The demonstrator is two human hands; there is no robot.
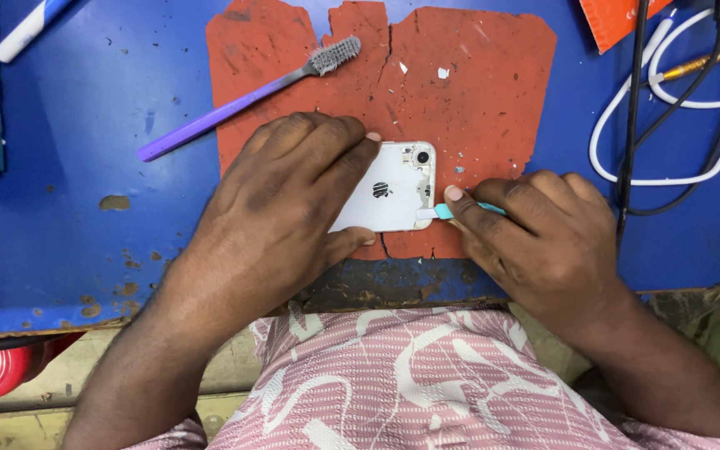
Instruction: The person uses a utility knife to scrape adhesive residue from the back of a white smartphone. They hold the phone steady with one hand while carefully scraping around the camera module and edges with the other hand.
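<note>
White phone [393, 187], teal pry tool [447, 211], purple toothbrush [235, 104], worn red mat [468, 92], blue table [85, 200]

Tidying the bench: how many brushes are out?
1: a purple toothbrush lying on the mat's upper left edge, above the left hand. Others may lie out of view.

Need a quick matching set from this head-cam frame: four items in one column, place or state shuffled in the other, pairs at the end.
Things:
1. white phone
2. purple toothbrush
3. turquoise pry tool
4. white cable

Places or states:
A. looped at the far right of the blue bench
B. pinned face down under the left hand
C. pinched in the right hand, tip at the phone's edge
D. lying loose, bristle head on the red mat

Pairs: 1-B, 2-D, 3-C, 4-A
</note>
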